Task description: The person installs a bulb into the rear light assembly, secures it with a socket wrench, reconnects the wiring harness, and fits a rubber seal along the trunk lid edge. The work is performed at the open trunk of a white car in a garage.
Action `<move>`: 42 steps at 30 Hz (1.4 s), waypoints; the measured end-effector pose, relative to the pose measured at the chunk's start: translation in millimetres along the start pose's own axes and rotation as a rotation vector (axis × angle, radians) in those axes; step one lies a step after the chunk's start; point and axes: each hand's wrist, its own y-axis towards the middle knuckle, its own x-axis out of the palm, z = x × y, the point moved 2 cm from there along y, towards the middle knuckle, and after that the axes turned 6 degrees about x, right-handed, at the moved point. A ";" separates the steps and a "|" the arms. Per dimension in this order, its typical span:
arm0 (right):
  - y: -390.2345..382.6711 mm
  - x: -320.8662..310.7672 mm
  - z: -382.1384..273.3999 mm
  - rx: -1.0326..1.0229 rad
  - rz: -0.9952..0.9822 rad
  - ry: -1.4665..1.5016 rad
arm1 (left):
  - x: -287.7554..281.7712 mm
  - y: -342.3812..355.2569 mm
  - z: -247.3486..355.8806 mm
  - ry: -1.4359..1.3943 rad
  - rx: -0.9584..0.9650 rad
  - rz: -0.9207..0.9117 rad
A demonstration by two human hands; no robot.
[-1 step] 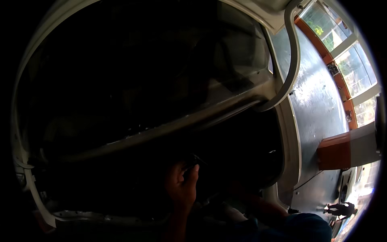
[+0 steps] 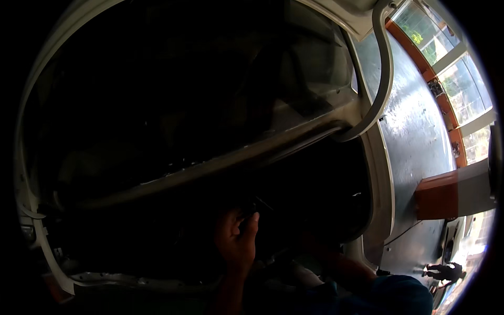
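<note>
I look into a very dark opening of a pale vehicle body (image 2: 31,210). My left hand (image 2: 237,239) is raised in the lower middle, back toward me, with fingers curled near a thin dark part (image 2: 258,203); the darkness hides whether it grips it. My right forearm (image 2: 341,265), in a blue sleeve (image 2: 399,295), reaches left into the shadow. The right hand itself is lost in the dark next to a pale lump (image 2: 307,274).
A pale metal crossbar (image 2: 210,164) runs diagonally across the opening and meets a curved pale tube (image 2: 385,79). At right lie a shiny grey floor (image 2: 420,131), orange-framed windows (image 2: 446,58) and an orange block (image 2: 437,197). A distant person (image 2: 443,271) stands at the lower right.
</note>
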 end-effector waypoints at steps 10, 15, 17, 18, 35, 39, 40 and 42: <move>97.5 -26.3 19.2 1.114 0.101 2.423 | -59.1 -56.5 -40.3 0.057 -0.312 0.119; 160.9 49.3 34.7 1.158 0.262 2.566 | -97.7 -121.3 -66.2 0.151 -0.574 0.234; 165.3 85.3 39.7 1.052 0.243 2.129 | -112.0 -149.4 -72.2 0.240 -0.682 0.300; 159.6 102.0 46.7 0.913 0.193 1.629 | -118.1 -161.3 -75.0 0.255 -0.695 0.287; 176.8 -67.5 -15.0 0.853 -0.047 1.967 | -234.4 -235.3 -144.3 0.310 -0.624 0.478; 203.0 -154.8 -115.9 0.438 -0.136 1.789 | -283.2 -229.8 -184.6 0.852 -0.430 0.306; 211.2 -175.7 -139.5 0.337 -0.136 1.735 | -293.5 -229.9 -193.2 0.935 -0.416 0.275; 230.8 -214.0 -183.5 0.150 -0.190 1.665 | -309.2 -231.5 -206.2 1.040 -0.404 0.218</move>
